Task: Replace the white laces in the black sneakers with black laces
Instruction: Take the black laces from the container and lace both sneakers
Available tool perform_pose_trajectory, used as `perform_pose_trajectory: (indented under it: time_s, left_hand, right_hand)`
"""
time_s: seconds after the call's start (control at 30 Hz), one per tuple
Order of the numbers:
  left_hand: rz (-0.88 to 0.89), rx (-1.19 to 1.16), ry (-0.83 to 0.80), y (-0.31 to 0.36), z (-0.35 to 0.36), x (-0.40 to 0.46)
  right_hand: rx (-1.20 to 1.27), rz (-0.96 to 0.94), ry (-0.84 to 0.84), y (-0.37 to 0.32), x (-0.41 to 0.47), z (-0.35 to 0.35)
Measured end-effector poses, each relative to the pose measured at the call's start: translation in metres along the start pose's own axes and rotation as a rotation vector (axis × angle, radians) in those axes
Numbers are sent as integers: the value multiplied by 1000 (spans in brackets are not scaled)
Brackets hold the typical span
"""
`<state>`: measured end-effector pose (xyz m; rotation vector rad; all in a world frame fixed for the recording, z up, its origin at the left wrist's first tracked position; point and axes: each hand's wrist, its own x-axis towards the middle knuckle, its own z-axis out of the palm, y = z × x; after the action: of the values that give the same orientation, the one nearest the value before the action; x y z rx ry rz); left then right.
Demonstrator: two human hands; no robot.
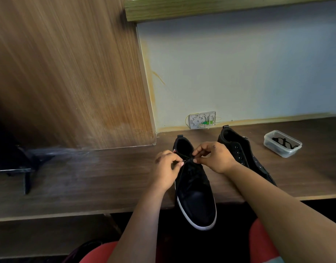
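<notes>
A black sneaker with a white sole (195, 198) lies on the dark wooden desk (87, 177), toe hanging over the front edge toward me. A black lace (189, 160) runs through its eyelets. My left hand (166, 171) pinches one lace end at the top of the tongue. My right hand (214, 156) pinches the other end just across from it. The second black sneaker (239, 149) lies behind my right hand with bare eyelets and no lace. A clear plastic tub (282, 143) at the right holds another black lace (283, 142).
A wooden cabinet side (68, 73) rises at the left. A pale wall (239, 73) with a small white cable box (202, 120) stands behind the shoes. A black stand (21, 164) sits at the far left of the desk.
</notes>
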<state>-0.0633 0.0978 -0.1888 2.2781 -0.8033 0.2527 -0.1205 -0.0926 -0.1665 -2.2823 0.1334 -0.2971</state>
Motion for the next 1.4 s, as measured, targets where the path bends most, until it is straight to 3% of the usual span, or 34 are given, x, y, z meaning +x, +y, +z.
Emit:
perform_pose_trajectory:
  time_s: [0.33, 0.73, 0.9, 1.17, 1.4]
  left_hand:
    - [-2, -112, 72, 10, 7, -3]
    - [59, 55, 209, 5, 10, -2]
    - [55, -95, 136, 8, 14, -4]
    - [42, -59, 85, 7, 16, -2]
    - [37, -26, 61, 5, 7, -3]
  right_hand:
    - [-24, -69, -58, 1, 1, 6]
    - [-48, -140, -79, 1, 3, 9]
    - [-40, -109, -75, 1, 2, 10]
    - [-41, -77, -241, -1, 4, 11]
    - [-43, -88, -259, -1, 4, 11]
